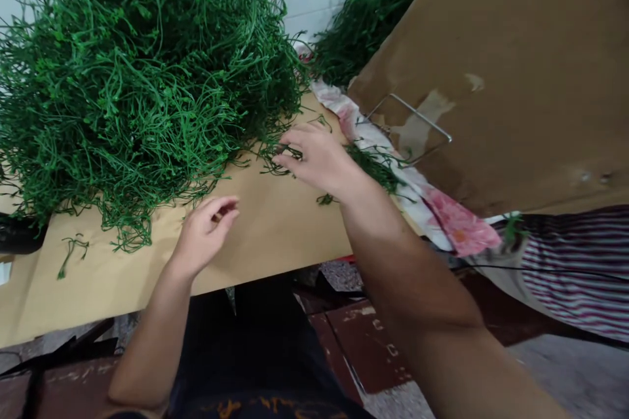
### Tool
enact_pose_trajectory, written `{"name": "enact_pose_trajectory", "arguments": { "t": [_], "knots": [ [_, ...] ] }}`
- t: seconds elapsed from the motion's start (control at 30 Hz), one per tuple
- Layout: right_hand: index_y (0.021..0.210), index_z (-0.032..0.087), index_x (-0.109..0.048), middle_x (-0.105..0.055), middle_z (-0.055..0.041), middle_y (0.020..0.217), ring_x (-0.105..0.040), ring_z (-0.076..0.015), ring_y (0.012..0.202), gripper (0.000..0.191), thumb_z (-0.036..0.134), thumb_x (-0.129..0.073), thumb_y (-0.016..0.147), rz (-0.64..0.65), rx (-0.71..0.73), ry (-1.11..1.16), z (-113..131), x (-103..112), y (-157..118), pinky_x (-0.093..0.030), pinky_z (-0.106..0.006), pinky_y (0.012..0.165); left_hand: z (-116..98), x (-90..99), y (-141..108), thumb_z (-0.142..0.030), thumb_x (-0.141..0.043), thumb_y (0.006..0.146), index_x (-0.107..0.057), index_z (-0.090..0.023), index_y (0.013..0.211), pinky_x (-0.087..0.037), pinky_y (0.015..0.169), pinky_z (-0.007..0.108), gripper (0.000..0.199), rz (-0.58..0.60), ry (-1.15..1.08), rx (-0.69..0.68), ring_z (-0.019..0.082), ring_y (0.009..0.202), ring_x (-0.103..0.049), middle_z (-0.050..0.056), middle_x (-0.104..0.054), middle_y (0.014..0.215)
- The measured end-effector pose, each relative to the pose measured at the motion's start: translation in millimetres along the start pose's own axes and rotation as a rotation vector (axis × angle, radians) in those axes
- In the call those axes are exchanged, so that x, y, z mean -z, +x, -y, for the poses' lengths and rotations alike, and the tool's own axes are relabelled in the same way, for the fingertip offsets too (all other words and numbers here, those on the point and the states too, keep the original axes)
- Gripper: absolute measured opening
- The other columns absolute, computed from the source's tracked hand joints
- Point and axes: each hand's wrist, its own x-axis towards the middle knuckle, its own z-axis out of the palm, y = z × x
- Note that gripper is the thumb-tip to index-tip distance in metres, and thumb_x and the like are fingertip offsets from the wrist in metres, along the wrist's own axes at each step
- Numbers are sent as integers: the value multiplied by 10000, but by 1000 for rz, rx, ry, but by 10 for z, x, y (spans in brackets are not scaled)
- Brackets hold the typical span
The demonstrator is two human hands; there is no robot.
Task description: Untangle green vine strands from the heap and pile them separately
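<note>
A large tangled heap of green plastic plant stems (162, 91) covers the back left of the cardboard-topped table (275, 229). My right hand (317, 154) is just right of the heap's edge, over a few loose stems. Its thumb and fingers curve with a gap between them, and some green shows in that gap; no firm grip is visible. Nearer to me, my left hand (209, 232) hovers over the cardboard in front of the heap. Its fingers are loosely curled, thumb slightly apart, and I see nothing in them.
Loose stems (376, 167) lie right of my right forearm, beside a pink-flowered cloth (459, 222). A tall cardboard sheet (515, 78) with a bent metal wire (422, 114) stands at right. More greenery (378, 19) sits behind it. Striped fabric (580, 268) shows at far right.
</note>
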Motion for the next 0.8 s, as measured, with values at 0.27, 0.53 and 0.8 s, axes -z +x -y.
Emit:
{"name": "enact_pose_trajectory", "arguments": {
  "t": [0.27,0.53,0.8],
  "knots": [
    [938,79,-611,-577,-181,1002,-512,-269,931,199,174,-489,813,62,204,38,630,-350,-571,-468,-418,802,63,-378,359,-411,-649,700,-571,-151,840,-416,604,186,306,-16,-800,318,70,661,-524,-16,-568,739],
    [1026,90,-584,-571,-169,1085,-534,-234,1026,275,273,-534,828,75,404,355,687,-276,-762,-492,-394,876,243,-143,211,-238,-606,721,-584,-157,901,-422,579,188,199,-164,-688,379,73,620,-537,-23,-596,714],
    [957,164,-595,-591,-95,949,-581,-179,852,240,345,-561,805,-107,78,469,471,-259,-666,-521,-358,760,351,223,36,-296,-622,699,-587,-162,930,-465,607,235,269,-315,-442,259,83,609,-545,12,-632,810]
  ]
}}
